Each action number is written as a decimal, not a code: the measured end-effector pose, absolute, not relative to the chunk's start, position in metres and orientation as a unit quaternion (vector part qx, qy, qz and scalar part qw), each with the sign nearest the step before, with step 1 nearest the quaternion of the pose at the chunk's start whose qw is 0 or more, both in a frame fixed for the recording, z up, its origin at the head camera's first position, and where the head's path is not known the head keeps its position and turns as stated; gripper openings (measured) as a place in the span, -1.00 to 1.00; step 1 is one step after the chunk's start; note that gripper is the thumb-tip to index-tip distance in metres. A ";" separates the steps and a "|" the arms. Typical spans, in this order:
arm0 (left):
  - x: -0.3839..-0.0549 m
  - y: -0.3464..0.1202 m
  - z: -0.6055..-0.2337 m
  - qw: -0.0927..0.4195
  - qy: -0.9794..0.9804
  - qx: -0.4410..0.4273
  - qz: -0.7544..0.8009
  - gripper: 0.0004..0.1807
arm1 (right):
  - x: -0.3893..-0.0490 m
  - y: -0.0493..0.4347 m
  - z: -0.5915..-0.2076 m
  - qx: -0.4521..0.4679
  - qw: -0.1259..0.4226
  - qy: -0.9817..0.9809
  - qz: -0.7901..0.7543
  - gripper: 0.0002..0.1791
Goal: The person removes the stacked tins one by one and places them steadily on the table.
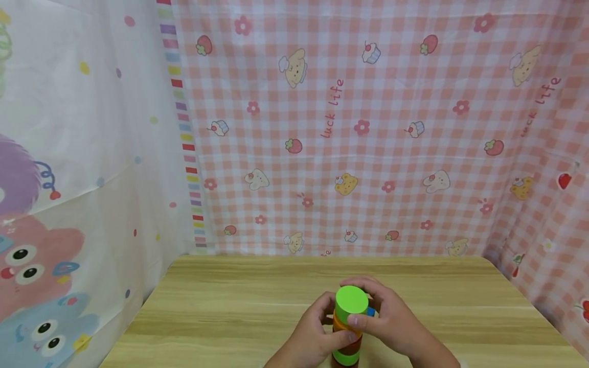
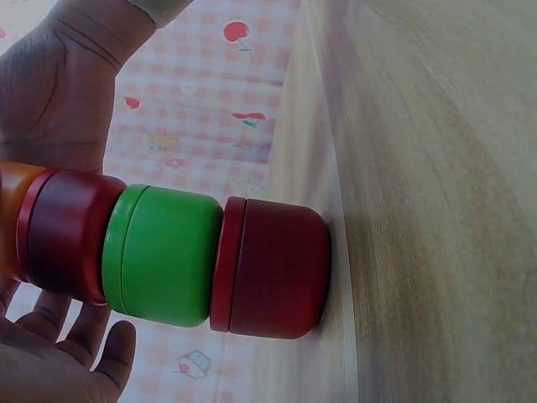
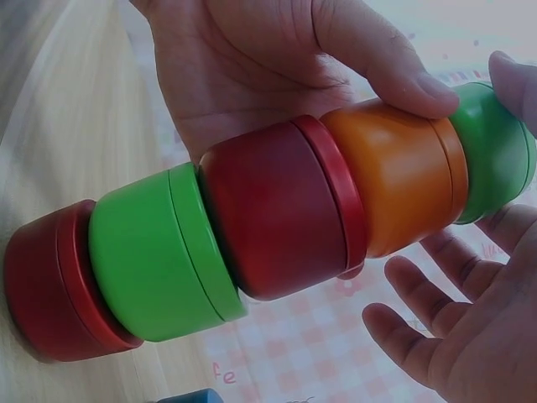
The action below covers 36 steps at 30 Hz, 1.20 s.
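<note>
Several round, cup-shaped blocks form a stack standing on the wooden table. From the bottom come a dark red block [image 2: 277, 269], a green block [image 2: 168, 252], another dark red block [image 3: 277, 206], an orange block [image 3: 403, 172] and a flat-topped green block [image 1: 352, 300]. My left hand [image 1: 310, 332] grips the stack at the orange block, its thumb across the near side and its fingers round behind. My right hand [image 1: 391, 319] holds the top green block between thumb and fingers. In the right wrist view, the stack leans across the picture.
A blue object [image 1: 370, 311] shows just behind the stack, partly hidden by my right hand. The wooden table [image 1: 230, 306] reaches back to a pink checked curtain [image 1: 368, 168]. A white printed cloth [image 1: 106, 168] hangs along the left side.
</note>
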<state>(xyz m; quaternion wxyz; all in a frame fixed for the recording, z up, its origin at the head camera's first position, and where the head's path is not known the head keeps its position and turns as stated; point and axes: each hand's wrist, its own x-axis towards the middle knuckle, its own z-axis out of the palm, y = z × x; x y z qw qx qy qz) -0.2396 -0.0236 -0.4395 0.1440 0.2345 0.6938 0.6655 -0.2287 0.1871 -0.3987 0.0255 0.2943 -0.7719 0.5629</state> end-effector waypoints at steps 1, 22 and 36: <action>-0.240 -0.023 -0.440 0.145 0.694 0.234 0.665 -0.54 | -0.229 0.187 -0.399 0.294 0.027 -0.772 0.563 -0.57; -0.240 -0.022 -0.441 0.145 0.700 0.228 0.662 -0.54 | -0.232 0.197 -0.398 0.288 0.070 -0.773 0.560 -0.55; -0.240 -0.023 -0.441 0.152 0.695 0.227 0.666 -0.56 | -0.243 0.212 -0.403 0.255 0.054 -0.772 0.580 -0.56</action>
